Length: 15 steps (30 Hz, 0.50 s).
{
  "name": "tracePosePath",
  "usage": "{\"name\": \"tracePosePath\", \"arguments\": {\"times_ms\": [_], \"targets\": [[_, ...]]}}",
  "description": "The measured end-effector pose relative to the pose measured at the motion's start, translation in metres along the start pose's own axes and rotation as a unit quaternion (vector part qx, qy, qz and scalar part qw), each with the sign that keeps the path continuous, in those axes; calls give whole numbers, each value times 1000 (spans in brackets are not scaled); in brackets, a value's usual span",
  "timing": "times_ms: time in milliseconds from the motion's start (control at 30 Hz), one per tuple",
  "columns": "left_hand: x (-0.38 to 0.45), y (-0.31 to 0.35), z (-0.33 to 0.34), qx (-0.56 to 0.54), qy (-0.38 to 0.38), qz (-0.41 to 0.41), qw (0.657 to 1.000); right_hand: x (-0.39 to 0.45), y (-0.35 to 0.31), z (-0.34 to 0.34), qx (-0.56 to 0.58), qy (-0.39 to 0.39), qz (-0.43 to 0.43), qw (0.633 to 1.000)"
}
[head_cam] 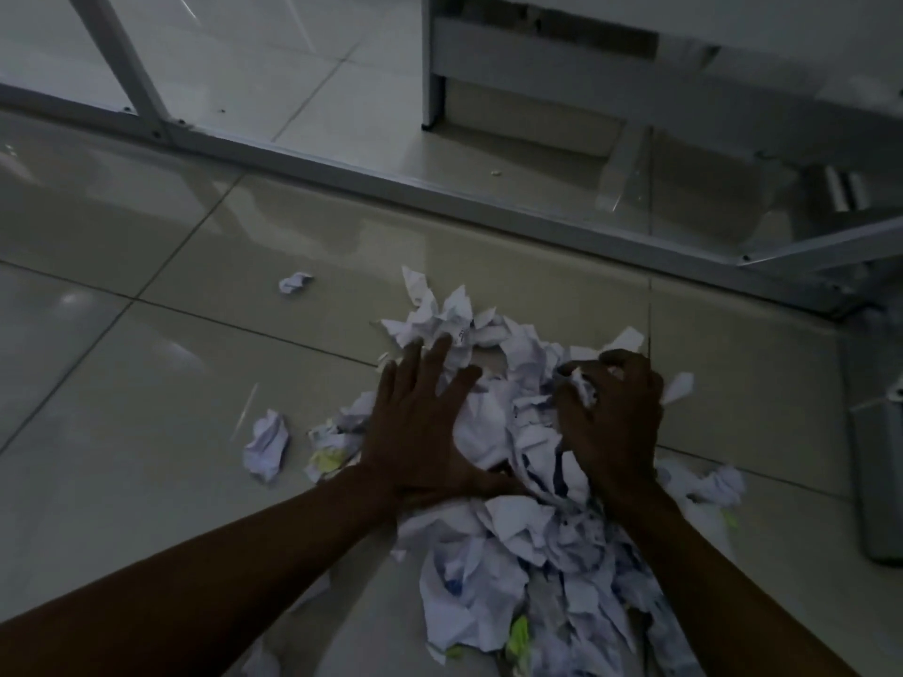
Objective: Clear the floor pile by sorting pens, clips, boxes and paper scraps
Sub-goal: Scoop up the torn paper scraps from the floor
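On floor tiles (pixel 146 383), one paper pile (pixel 513 530), two hands (pixel 513 422)

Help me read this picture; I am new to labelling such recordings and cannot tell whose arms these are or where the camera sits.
There is no machine here. The camera is worn on a person's head and looks down, so the two bare arms are the wearer's own. On the tiled floor lies a pile of crumpled paper scraps. The left hand lies flat and spread on the pile. The right hand is curled around a small paper wad. Two loose crumpled balls lie apart on the left. I can make out no pens, clips or boxes in the dim light.
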<state>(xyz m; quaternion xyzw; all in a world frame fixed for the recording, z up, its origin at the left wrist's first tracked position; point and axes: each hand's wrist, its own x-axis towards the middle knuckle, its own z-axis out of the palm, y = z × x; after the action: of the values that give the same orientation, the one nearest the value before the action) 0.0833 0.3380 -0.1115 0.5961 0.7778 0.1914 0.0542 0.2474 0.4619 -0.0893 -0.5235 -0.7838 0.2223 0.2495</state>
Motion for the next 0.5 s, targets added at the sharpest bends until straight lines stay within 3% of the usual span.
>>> {"name": "tracePosePath", "arguments": {"times_ms": [67,233,400,500], "targets": [[-1,0,1,3,-9,-4,1000,-10,5,-2,-56,-20,-1,998],[-2,10,-3,-15,65,28,997,-21,8,0,25,-62,25,997],[-5,22,12,-81,124,21,989,-42,-14,1,150,15,63,987],[-6,38,23,-189,158,-30,969,-46,-24,5,172,51,83,980]]}}
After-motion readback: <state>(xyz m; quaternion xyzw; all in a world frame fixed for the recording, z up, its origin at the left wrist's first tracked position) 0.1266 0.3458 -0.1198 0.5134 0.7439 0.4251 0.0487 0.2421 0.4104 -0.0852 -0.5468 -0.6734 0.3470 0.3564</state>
